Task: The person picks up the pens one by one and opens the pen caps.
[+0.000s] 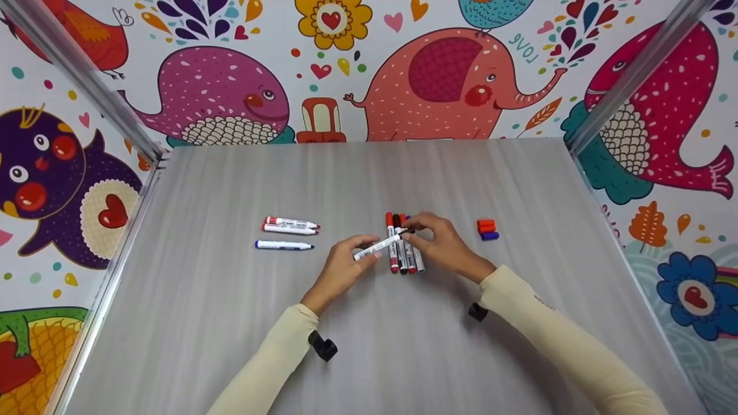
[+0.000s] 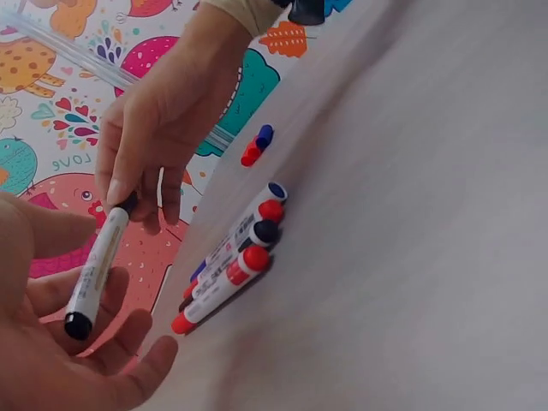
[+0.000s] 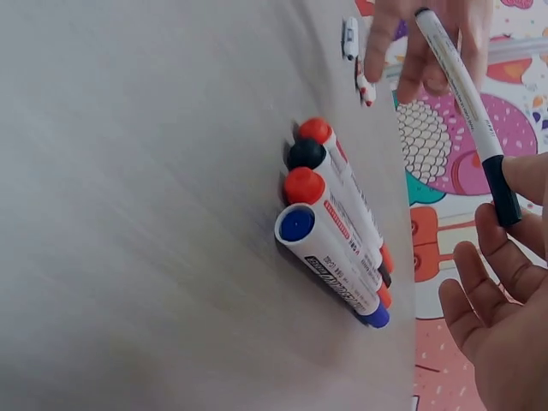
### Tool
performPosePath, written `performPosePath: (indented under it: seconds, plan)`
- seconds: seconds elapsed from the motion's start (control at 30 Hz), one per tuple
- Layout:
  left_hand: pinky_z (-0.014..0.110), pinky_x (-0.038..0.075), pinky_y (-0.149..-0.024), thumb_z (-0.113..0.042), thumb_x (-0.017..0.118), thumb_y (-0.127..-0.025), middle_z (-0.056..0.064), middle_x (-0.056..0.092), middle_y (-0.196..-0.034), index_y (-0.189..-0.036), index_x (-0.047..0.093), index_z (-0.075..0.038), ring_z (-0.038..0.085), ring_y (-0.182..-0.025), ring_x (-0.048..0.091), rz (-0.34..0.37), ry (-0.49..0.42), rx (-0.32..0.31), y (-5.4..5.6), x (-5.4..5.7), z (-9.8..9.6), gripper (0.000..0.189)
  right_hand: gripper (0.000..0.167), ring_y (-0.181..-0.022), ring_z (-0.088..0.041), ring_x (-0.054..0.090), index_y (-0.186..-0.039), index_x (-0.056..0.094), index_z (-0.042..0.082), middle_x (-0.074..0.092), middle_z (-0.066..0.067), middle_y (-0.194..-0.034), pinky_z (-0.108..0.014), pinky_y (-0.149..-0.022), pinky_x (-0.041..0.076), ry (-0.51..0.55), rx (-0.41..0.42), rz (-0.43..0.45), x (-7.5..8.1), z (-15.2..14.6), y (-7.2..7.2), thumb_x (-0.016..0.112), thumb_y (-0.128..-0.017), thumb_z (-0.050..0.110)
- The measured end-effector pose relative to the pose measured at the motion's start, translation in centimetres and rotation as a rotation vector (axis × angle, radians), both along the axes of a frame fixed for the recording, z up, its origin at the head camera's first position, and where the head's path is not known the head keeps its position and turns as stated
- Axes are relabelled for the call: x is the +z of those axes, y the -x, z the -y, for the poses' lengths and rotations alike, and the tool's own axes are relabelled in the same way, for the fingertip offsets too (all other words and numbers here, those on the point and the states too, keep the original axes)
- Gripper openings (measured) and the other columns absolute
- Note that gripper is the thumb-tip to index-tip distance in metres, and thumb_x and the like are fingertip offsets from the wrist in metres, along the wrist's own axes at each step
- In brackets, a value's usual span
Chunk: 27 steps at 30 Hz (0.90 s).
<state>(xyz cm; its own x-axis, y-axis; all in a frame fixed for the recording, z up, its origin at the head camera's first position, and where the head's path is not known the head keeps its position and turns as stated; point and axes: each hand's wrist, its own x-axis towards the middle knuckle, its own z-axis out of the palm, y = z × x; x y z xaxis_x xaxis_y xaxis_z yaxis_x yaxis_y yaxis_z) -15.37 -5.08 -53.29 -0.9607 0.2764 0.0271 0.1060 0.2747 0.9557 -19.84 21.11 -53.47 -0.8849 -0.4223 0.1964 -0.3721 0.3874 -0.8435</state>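
Over the middle of the table, a white marker (image 1: 377, 246) with a black cap (image 3: 502, 190) is held up at a slant. My right hand (image 1: 443, 242) pinches the capped end between thumb and fingers. Around the other end of the barrel (image 2: 96, 274), my left hand (image 1: 340, 266) has its thumb and fingers spread apart, the fingers passing behind it. Beneath the hands, several capped markers lie side by side: a red marker (image 2: 224, 289) at one end, a black marker (image 1: 402, 262), another red one, and a blue marker (image 3: 332, 264) nearest my right hand.
Left on the table lie two uncapped red markers (image 1: 290, 229) and an uncapped blue marker (image 1: 285, 245), tips pointing right. Two red caps (image 1: 486, 225) and a blue cap (image 1: 489, 236) sit together at the right. Patterned walls (image 1: 357, 69) border the table.
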Motion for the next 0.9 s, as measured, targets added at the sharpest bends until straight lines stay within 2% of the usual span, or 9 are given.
performPosePath:
  seconds: [0.23,0.57,0.73,0.9]
  plan:
    - [0.043,0.057,-0.094,-0.008,0.081,-0.1,0.009,0.076,-0.116,-0.126,0.079,-0.003,0.023,-0.105,0.066,-0.02,0.083,-0.026,0.7,0.3,-0.3,0.027,0.021,-0.112,-0.024,0.067,-0.123,0.079,0.007,0.075,-0.002,-0.116,-0.062,-0.106,0.053,-0.007,0.027,-0.02,0.3,-0.3,-1.1,0.079,-0.104,0.014]
    - [0.048,0.055,-0.098,-0.01,0.084,-0.098,0.003,0.077,-0.114,-0.12,0.083,-0.006,0.022,-0.108,0.065,-0.091,0.136,-0.054,1.0,0.7,-0.8,0.023,0.014,-0.108,-0.023,0.066,-0.118,0.081,0.012,0.075,0.0,-0.113,-0.058,-0.105,0.053,-0.023,0.034,-0.008,0.1,-0.7,-2.4,0.078,-0.104,0.014]
    - [0.044,0.053,-0.095,-0.01,0.086,-0.097,0.002,0.076,-0.11,-0.119,0.084,-0.005,0.021,-0.106,0.065,-0.181,0.176,-0.057,0.8,0.6,-1.2,0.023,0.014,-0.107,-0.022,0.067,-0.118,0.08,0.013,0.075,0.0,-0.112,-0.06,-0.103,0.054,-0.024,0.047,-0.025,0.0,-0.9,-3.0,0.077,-0.104,0.01]
    - [0.038,0.048,-0.087,-0.011,0.088,-0.095,0.001,0.074,-0.102,-0.115,0.086,-0.008,0.02,-0.098,0.063,-0.285,0.228,-0.054,0.5,0.5,-1.6,0.02,0.018,-0.105,-0.021,0.068,-0.12,0.08,0.014,0.076,0.0,-0.113,-0.057,-0.102,0.056,-0.029,0.066,0.01,0.0,-1.1,-3.4,0.077,-0.104,0.008]
